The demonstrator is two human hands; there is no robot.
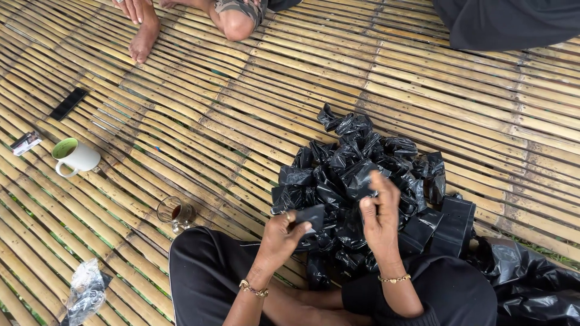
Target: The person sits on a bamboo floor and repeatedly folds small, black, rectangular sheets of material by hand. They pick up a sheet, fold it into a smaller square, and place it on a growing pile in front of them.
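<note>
Fingers pinch 1 black bag above the bamboo-slat floor.

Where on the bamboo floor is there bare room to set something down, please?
Bare slats lie between the white mug and the heap of black plastic bags, and beyond the heap. It is crowded at the hands and near the glass cup.
</note>
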